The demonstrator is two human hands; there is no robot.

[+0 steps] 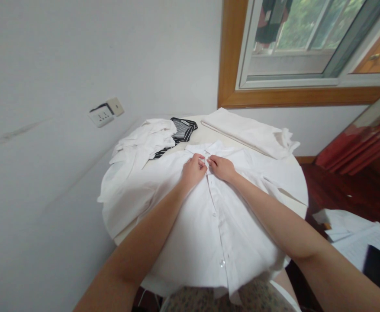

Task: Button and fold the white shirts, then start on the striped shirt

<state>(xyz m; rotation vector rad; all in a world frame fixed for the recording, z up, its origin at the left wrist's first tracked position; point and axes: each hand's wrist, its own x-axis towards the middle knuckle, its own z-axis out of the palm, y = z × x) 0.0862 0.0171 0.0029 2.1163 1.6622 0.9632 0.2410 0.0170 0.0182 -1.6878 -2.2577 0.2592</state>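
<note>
A white button-up shirt (183, 234) lies spread front side up on a round table, its collar at the far end and its hem hanging over the near edge. At the top of the front placket, just below the collar, my left hand (194, 169) pinches one edge of the shirt. My right hand (220, 167) pinches the facing edge, close beside the left. Whether a button sits between the fingers is too small to tell. Lower down the placket, buttons show and the two front edges lie partly apart.
Crumpled white clothing (141, 143) and a black striped garment (185, 130) lie at the table's far left. A folded white garment (248, 132) rests at the far right. Behind are a wall socket (101, 116) and a window. Papers (362, 242) are at the lower right.
</note>
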